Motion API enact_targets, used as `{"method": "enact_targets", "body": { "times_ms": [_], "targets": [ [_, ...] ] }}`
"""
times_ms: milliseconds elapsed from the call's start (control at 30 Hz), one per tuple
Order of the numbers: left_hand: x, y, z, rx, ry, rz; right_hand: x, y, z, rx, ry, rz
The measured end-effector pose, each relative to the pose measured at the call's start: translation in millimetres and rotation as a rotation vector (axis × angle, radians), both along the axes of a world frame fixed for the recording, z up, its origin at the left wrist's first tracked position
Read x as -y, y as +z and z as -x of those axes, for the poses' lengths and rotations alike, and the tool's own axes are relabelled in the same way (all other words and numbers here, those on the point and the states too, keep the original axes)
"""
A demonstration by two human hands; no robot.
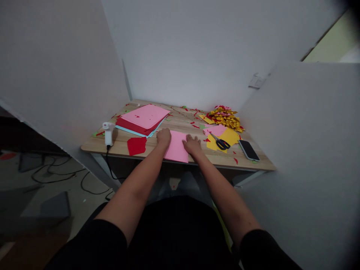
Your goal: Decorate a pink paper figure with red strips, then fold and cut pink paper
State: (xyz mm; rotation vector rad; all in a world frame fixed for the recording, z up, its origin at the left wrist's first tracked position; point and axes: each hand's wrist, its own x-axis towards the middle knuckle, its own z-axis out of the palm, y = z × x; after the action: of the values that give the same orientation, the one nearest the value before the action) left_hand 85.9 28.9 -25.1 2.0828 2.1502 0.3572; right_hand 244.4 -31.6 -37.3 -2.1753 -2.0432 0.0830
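A pink sheet of paper (177, 147) lies at the table's front edge, between my hands. My left hand (164, 138) rests at its left side with the fingers curled in; whether they pinch the paper is hidden. On the right side of the sheet, my right hand (192, 144) lies with its fingers spread, touching the edge. A red paper piece (136, 146) is left of my left hand. To the right of my right hand, black-handled scissors (221, 143) lie on yellow paper pieces (230, 137).
A stack of pink, red and light blue sheets (146, 115) lies at the back left. A white device with a cable (108, 135) stands at the left edge. Yellow cut paper (226, 118) is heaped at the back right, and a phone (248, 150) lies at the right.
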Motion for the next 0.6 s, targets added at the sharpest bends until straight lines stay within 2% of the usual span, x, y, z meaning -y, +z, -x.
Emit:
{"method": "enact_targets", "body": {
  "times_ms": [100,233,600],
  "targets": [
    [0.7,1.0,-0.2,-0.016,-0.001,-0.006,-9.8,1.6,-0.3,-0.012,-0.026,-0.025],
    [2.2,2.0,-1.0,-0.01,0.002,-0.018,1.5,1.5,1.7,-0.008,-0.021,-0.041],
    [-1.0,-2.7,-2.0,0.082,0.018,-0.022,92.0,-9.3,8.0,-0.032,0.074,-0.002]
  ]
}}
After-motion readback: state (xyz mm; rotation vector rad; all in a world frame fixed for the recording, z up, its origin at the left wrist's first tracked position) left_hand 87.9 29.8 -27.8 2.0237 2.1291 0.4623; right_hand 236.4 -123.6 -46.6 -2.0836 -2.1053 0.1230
